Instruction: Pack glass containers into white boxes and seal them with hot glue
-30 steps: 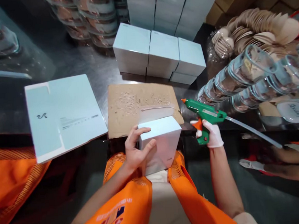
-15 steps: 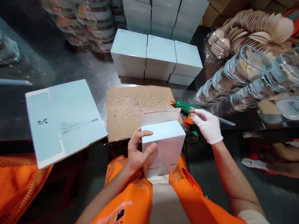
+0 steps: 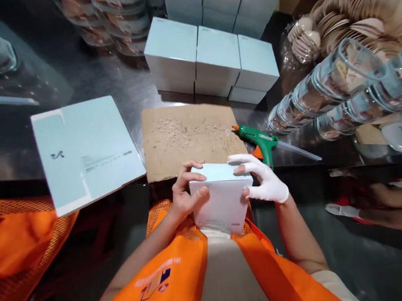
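A pale blue-white carton (image 3: 222, 202) stands against my body at the table's front edge. My bare left hand (image 3: 187, 188) grips its left side, thumb on the front face and fingers over the top. On the right side, my right hand (image 3: 264, 180), in a white glove that leaves some fingertips bare, holds the same carton by its upper corner. A green glue gun (image 3: 261, 141) with an orange tip and trigger lies just beyond my right hand, a clear glue stick (image 3: 300, 151) sticking out behind it. Behind the carton is a cardboard sheet (image 3: 186, 142) spotted with dried glue.
Flat unfolded cartons (image 3: 90, 154) lie to the left, overhanging the edge. Closed boxes (image 3: 218, 58) stand in rows at the back. Stacked clear tubs (image 3: 321, 90) lean at the right, near wooden spoons (image 3: 361, 22). Another person's gloved hand (image 3: 343, 210) shows at far right.
My right hand has left the glue gun and moved left onto the carton. The carton's raised flap is now folded down. My left hand keeps its hold.
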Demonstrator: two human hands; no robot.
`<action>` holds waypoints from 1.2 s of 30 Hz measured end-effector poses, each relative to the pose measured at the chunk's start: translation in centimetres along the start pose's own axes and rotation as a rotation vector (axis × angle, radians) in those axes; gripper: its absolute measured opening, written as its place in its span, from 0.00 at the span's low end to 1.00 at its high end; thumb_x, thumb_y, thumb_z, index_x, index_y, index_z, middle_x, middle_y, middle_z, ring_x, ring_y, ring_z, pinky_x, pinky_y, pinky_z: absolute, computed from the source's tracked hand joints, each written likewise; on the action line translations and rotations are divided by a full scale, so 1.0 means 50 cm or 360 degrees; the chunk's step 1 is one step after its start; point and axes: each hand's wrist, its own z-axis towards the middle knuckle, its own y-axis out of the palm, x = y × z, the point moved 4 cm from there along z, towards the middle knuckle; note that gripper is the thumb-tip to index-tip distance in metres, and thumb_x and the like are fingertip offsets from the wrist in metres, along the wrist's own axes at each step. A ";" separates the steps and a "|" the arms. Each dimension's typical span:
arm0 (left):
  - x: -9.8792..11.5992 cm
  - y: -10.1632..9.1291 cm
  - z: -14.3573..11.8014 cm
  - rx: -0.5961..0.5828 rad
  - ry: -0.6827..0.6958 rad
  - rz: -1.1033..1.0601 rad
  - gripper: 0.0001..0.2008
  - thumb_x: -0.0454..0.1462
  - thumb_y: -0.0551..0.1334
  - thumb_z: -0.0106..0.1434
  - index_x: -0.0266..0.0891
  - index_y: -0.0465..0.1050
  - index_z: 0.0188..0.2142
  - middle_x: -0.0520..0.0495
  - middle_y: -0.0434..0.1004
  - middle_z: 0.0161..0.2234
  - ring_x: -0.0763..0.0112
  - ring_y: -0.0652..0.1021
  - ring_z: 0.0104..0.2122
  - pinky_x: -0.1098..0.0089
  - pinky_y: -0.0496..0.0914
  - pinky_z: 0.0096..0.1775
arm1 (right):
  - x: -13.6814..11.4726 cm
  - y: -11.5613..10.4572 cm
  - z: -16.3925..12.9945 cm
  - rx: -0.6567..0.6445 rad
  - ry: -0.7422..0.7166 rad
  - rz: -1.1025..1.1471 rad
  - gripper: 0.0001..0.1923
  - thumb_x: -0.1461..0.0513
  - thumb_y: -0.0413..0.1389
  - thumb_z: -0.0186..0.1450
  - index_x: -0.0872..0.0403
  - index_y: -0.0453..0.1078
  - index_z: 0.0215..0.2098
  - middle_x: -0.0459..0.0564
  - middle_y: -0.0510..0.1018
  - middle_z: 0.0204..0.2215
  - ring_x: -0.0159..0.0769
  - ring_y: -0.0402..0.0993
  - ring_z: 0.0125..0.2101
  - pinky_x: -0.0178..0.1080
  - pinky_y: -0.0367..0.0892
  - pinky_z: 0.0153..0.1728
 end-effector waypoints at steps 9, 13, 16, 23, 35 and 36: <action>0.030 -0.011 0.020 0.0037 0.0003 0.0153 0.15 0.51 0.70 0.66 0.43 0.76 0.36 0.44 0.76 0.45 0.57 0.81 0.52 0.52 0.76 0.57 | 0.003 0.003 -0.013 0.0144 0.0025 -0.0140 0.26 0.41 0.65 0.66 0.46 0.79 0.54 0.58 0.72 0.67 0.49 0.74 0.65 0.52 0.71 0.64; 0.071 -0.061 0.046 0.0658 0.0060 0.0213 0.12 0.48 0.70 0.67 0.47 0.73 0.42 0.48 0.77 0.49 0.57 0.80 0.55 0.50 0.71 0.62 | 0.021 0.008 -0.090 0.0759 0.0391 0.0084 0.40 0.33 0.69 0.53 0.49 0.76 0.51 0.55 0.82 0.48 0.41 0.83 0.42 0.42 0.80 0.44; 0.081 -0.066 0.038 0.0931 0.0078 0.0031 0.14 0.51 0.67 0.69 0.53 0.72 0.49 0.51 0.77 0.55 0.60 0.78 0.58 0.53 0.69 0.65 | 0.028 0.072 -0.145 0.0482 0.0749 0.0258 0.35 0.31 0.68 0.52 0.54 0.78 0.33 0.48 0.79 0.26 0.35 0.75 0.25 0.36 0.75 0.27; 0.071 -0.055 0.026 -0.0030 -0.0011 0.0445 0.26 0.63 0.64 0.65 0.44 0.81 0.36 0.44 0.82 0.37 0.49 0.84 0.46 0.51 0.79 0.51 | -0.069 -0.040 -0.184 0.0797 0.0779 -0.0015 0.22 0.43 0.70 0.58 0.52 0.84 0.36 0.51 0.86 0.28 0.43 0.82 0.27 0.41 0.81 0.28; 0.064 0.027 0.124 -0.0563 -0.0056 0.0473 0.31 0.57 0.75 0.57 0.44 0.79 0.53 0.43 0.88 0.43 0.52 0.88 0.39 0.59 0.83 0.35 | -0.190 -0.427 0.070 0.1580 0.0257 -0.0949 0.29 0.47 0.57 0.68 0.67 0.79 0.47 0.59 0.85 0.48 0.52 0.78 0.58 0.46 0.68 0.58; 0.055 0.040 0.138 -0.0441 -0.0048 0.0360 0.29 0.59 0.74 0.58 0.43 0.80 0.50 0.43 0.88 0.40 0.53 0.88 0.37 0.59 0.83 0.34 | -0.201 -0.481 0.089 0.1625 0.0280 -0.0956 0.29 0.48 0.58 0.67 0.69 0.78 0.44 0.63 0.84 0.49 0.60 0.73 0.63 0.50 0.65 0.60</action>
